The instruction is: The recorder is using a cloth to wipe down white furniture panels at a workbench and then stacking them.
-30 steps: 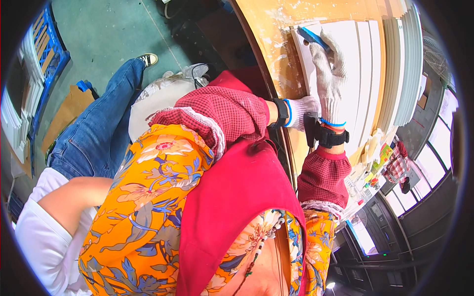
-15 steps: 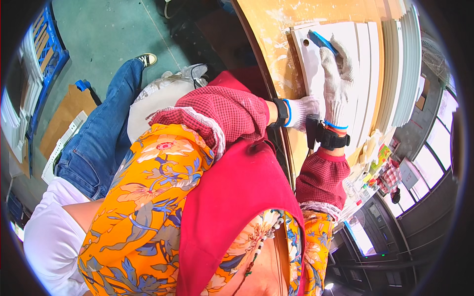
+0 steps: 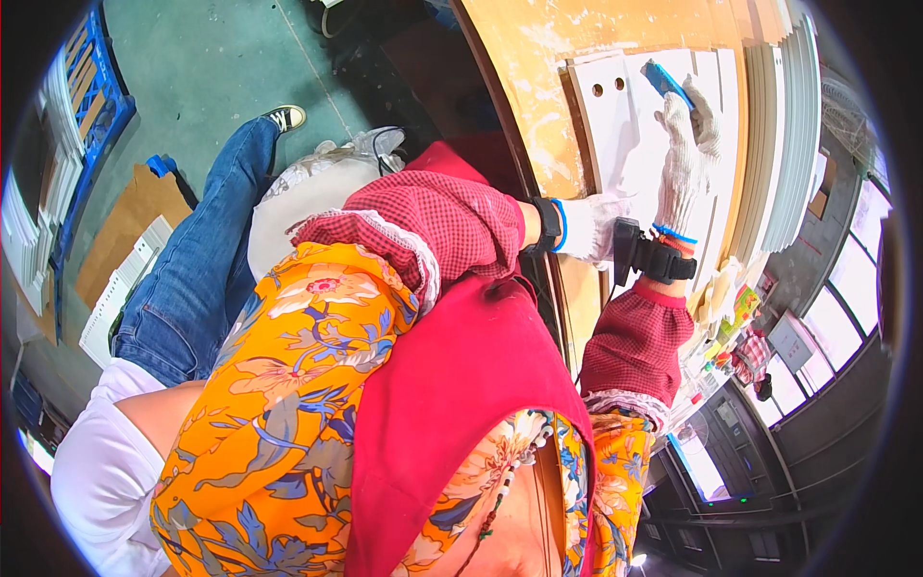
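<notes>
Your counter (image 3: 529, 67) runs down the right half of your view, its tan top bare along the left edge, and it sits as it did a second ago. On it lie the white panels (image 3: 615, 120), the leftmost keeping its place, with a thick stack of pale boards (image 3: 786, 154) to their right. The change is in your right hand (image 3: 687, 159): gloved, it has swung from the panel's left side across toward the right, near the lines where the next white boards begin. Your left hand (image 3: 586, 226), also gloved, has barely shifted; it stays low by the panel's near end, but the dark wrist box (image 3: 627, 245) hides its fingers, so I cannot tell whether they are apart or together. Your right fingers are clamped on the blue block (image 3: 665, 81), which slants above the white surface at the panel's far end; whether it presses down there is hard to tell. Its sideways travel has left two dark holes (image 3: 598, 89) uncovered, where half a second ago only one showed clearly, so I judge that your work has passed from that holed side to the panel's right part
</notes>
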Tool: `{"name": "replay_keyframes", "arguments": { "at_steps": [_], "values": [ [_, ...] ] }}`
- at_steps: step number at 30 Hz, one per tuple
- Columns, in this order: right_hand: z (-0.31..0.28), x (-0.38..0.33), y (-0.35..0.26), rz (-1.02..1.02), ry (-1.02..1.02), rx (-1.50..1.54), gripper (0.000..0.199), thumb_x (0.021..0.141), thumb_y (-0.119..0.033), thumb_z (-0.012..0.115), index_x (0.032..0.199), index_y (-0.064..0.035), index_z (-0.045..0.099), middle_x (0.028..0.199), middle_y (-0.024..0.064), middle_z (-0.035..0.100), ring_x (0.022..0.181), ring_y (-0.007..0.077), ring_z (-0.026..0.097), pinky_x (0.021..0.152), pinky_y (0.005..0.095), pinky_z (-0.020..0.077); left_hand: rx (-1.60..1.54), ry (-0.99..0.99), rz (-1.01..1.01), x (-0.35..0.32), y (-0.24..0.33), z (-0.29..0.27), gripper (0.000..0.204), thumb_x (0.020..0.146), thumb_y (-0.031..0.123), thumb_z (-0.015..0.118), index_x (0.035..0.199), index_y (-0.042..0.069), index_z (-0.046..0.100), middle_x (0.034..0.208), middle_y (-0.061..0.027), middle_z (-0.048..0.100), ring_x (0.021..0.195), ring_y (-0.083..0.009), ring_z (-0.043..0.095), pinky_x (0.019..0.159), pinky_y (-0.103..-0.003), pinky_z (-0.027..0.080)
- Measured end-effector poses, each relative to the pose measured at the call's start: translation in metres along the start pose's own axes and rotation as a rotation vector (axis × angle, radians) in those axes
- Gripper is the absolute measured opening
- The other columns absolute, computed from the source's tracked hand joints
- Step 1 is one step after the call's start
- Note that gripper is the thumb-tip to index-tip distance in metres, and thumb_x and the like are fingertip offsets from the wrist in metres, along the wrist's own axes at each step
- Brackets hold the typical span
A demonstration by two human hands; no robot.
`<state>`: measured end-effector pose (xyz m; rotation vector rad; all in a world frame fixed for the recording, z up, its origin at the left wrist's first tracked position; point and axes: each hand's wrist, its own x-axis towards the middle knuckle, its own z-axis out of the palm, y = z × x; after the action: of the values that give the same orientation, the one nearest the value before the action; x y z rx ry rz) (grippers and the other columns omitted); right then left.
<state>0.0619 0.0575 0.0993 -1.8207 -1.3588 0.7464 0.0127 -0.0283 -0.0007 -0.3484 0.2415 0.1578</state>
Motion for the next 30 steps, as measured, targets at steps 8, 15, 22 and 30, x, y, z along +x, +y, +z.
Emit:
{"name": "replay_keyframes", "arguments": {
  "at_steps": [8, 15, 22, 30],
  "values": [
    [0.005, 0.005, -0.004, -0.015, -0.061, -0.015, 0.041, 0.090, -0.023, 0.063, 0.125, -0.0008, 0.055, 0.112, 0.0127, 0.059, 0.097, 0.0183, 0.059, 0.087, 0.0294, 0.0456, 0.217, -0.481, -0.056, 0.032, -0.004, -0.030, 0.047, 0.089, 0.062, 0.034, 0.080, 0.019, 0.052, 0.073, -0.0030, 0.055, 0.074, -0.0231, 0.052, 0.065, -0.038, 0.041],
    [0.000, 0.002, 0.006, -0.007, -0.065, -0.062, 0.041, 0.091, -0.020, 0.061, 0.125, 0.0008, 0.053, 0.112, 0.0116, 0.059, 0.098, 0.0173, 0.057, 0.087, 0.0285, 0.0449, 0.168, -0.409, -0.079, 0.035, -0.011, -0.030, 0.039, 0.093, 0.048, 0.038, 0.083, 0.012, 0.052, 0.079, -0.0046, 0.056, 0.075, -0.0206, 0.053, 0.070, -0.035, 0.043],
    [-0.003, 0.004, 0.031, -0.110, -0.180, -0.316, 0.040, 0.091, -0.017, 0.059, 0.125, 0.0023, 0.050, 0.112, 0.0105, 0.058, 0.098, 0.0164, 0.054, 0.086, 0.0275, 0.0443, 0.667, -0.642, 0.362, 0.104, -0.031, -0.090, 0.039, 0.090, 0.052, 0.038, 0.086, 0.018, 0.057, 0.089, -0.0005, 0.060, 0.090, -0.0219, 0.054, 0.091, -0.036, 0.039],
    [0.021, 0.013, 0.001, 0.067, -0.015, 0.070, 0.040, 0.091, -0.017, 0.058, 0.125, 0.0029, 0.049, 0.113, 0.0105, 0.057, 0.099, 0.0159, 0.053, 0.085, 0.0271, 0.0437, 1.213, -0.380, 0.832, 0.018, -0.005, -0.033, 0.038, 0.088, 0.051, 0.046, 0.084, 0.015, 0.058, 0.080, -0.0015, 0.058, 0.081, -0.0216, 0.055, 0.077, -0.038, 0.043]
  ]
}}
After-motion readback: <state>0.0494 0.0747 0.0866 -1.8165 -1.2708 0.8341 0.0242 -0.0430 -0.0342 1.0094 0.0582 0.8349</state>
